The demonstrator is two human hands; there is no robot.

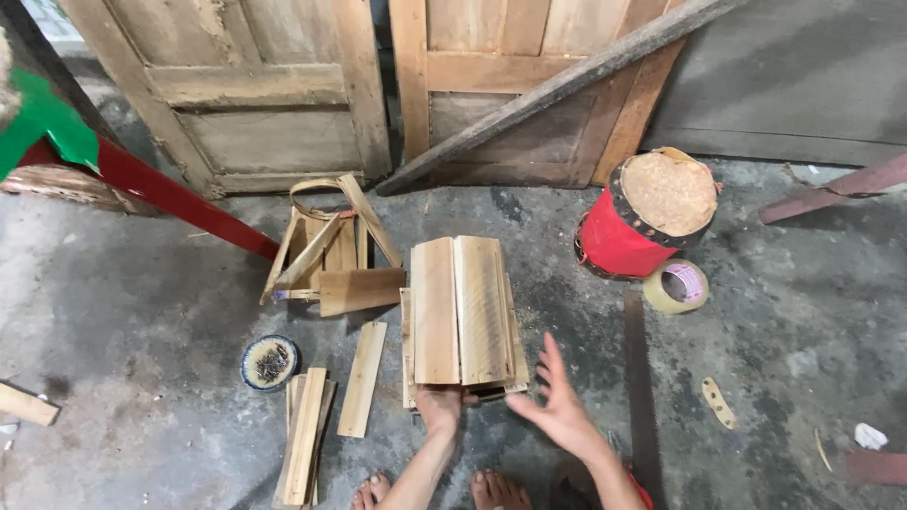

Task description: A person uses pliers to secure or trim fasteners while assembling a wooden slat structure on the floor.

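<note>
The left hand (439, 406) is gripping the near end of the stack of wooden slats (461, 312) on the floor (142, 283); the right hand (557, 406), spread open, is hovering beside. Sorting seems underway; next, steadying the stack.

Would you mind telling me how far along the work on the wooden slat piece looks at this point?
Done: several slats are already joined into a curved wooden shell standing on the concrete floor. In hand: the left hand grips its near end, while the right hand hovers open beside it. Left: loose slats and one single slat lie unused, with a small bowl of nails nearby.
</note>
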